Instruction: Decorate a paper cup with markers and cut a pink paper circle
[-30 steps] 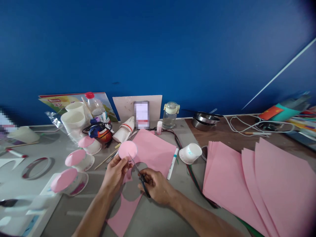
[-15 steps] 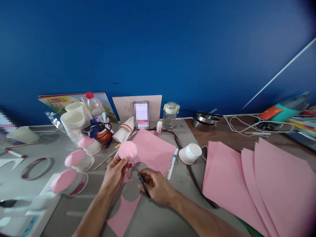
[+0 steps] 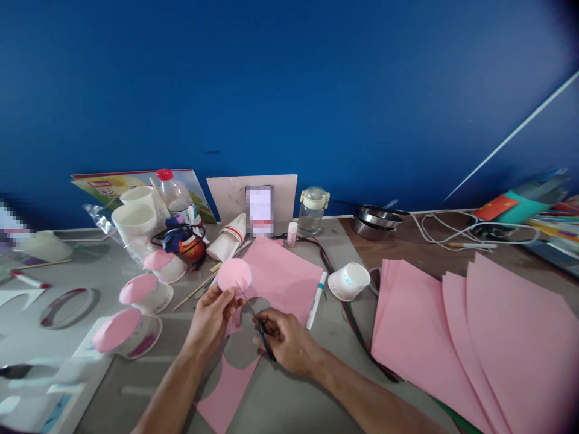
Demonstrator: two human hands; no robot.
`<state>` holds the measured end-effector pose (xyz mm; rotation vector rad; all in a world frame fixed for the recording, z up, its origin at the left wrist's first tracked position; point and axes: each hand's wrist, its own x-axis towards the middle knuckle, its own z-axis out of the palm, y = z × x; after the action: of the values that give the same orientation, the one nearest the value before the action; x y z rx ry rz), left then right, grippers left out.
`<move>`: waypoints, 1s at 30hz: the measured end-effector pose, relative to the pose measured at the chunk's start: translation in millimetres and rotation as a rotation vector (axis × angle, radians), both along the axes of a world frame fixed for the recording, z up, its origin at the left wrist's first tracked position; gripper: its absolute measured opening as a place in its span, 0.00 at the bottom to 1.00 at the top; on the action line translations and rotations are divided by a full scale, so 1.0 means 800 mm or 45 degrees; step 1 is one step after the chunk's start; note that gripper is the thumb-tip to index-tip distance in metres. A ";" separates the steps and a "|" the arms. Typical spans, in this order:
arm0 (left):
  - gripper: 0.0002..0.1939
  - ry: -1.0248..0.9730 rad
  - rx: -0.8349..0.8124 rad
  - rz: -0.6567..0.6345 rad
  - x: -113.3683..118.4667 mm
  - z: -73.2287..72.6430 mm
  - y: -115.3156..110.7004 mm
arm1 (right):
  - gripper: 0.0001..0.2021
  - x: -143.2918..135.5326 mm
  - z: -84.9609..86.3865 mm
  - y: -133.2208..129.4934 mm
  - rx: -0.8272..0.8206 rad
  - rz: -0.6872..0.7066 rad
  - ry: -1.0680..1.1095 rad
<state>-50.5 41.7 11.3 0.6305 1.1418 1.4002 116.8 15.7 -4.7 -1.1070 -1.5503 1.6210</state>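
A round pink paper disc (image 3: 234, 275) is pinched at its lower edge by my left hand (image 3: 220, 309), thumb on top. My right hand (image 3: 286, 339) is closed round the black handles of a pair of scissors (image 3: 249, 306), whose tips meet the disc's lower right part. Whether the blades are apart, I cannot tell. Under the hands lies a cut pink offcut (image 3: 231, 389) with curved edges. Behind them, a larger pink sheet (image 3: 283, 274) rests flat, with a white marker (image 3: 316, 300) along its right edge.
On the left stand several paper cups with pink tops (image 3: 118, 331). A white paper cup (image 3: 348, 281) sits to the right, before a stack of pink sheets (image 3: 416, 325). A phone (image 3: 259, 211), a glass jar (image 3: 312, 211), a glue stick (image 3: 292, 234) and steel bowls (image 3: 377, 222) line the back.
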 end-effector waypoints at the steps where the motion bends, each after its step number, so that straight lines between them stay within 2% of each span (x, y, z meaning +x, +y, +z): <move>1: 0.15 -0.001 -0.003 0.003 0.000 0.000 0.000 | 0.08 0.000 0.001 0.000 -0.006 -0.001 0.003; 16: 0.14 -0.001 0.011 -0.002 -0.002 -0.006 0.001 | 0.10 0.000 -0.003 0.000 -0.003 0.025 0.008; 30: 0.14 0.038 -0.020 0.008 0.003 0.003 0.003 | 0.08 0.001 0.000 0.000 -0.046 0.057 0.033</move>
<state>-48.3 43.9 13.6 0.6390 1.1782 1.3902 117.7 16.0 -4.9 -1.0734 -1.5445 1.6928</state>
